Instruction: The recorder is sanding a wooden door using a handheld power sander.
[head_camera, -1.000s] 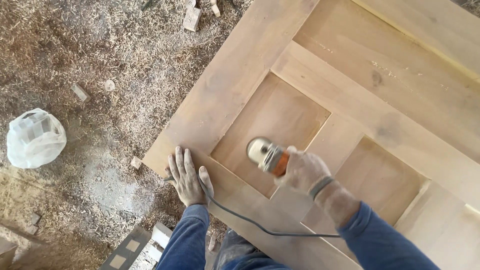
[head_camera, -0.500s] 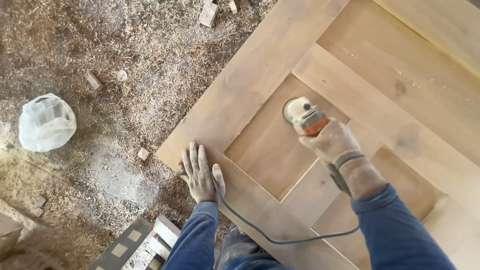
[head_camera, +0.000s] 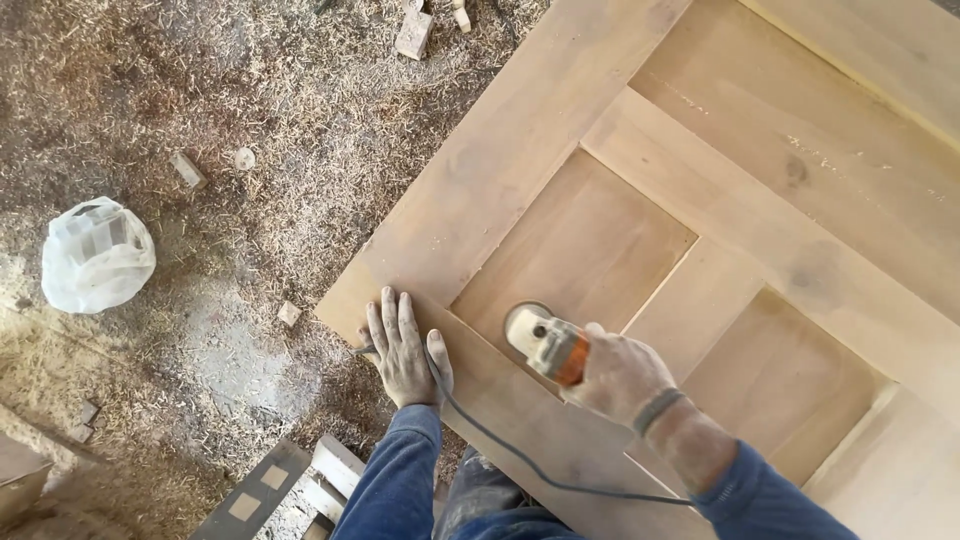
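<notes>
Both hands (head_camera: 405, 350): round sander (head_camera: 545, 342), smooth door (head_camera: 720, 230).

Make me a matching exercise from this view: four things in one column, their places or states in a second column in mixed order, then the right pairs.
Things:
1. left hand
2. right hand
3. white plastic bag
4. black cord

Places or states:
A. lies on the sawdust-covered floor, apart from the door
B. grips the orange sander in a sunken panel
C. pressed flat on the corner of the wooden door
D. trails from the sander past the left hand toward the person

Pairs: 1-C, 2-B, 3-A, 4-D
</notes>
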